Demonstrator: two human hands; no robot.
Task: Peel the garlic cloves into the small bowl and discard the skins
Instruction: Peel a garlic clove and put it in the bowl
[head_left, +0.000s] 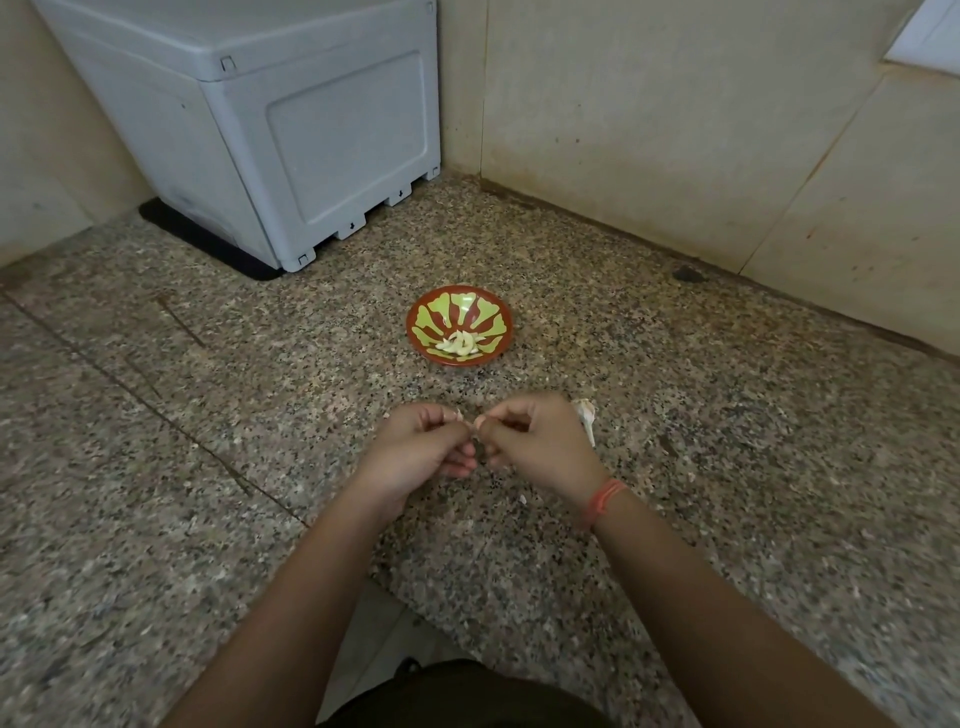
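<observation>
Head view | my left hand (415, 441) and right hand (535, 441) meet, both pinching one garlic clove (475, 423) to strip skin | small bowl (415, 317) sits just beyond, close for dropping.

1 garlic clove (470, 425) is being pinched between left hand (415, 448) and right hand (540, 441) | 1 small bowl (427, 317) is sitting beyond them | 1 garlic remnant (586, 418) is lying just rightward

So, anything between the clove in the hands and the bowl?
Nothing visible. The left hand and right hand pinch the small garlic clove together; only speckled granite counter lies between them and the red-and-green patterned small bowl. The pale garlic bulb remnant sits right of the right hand, off that path.
</observation>
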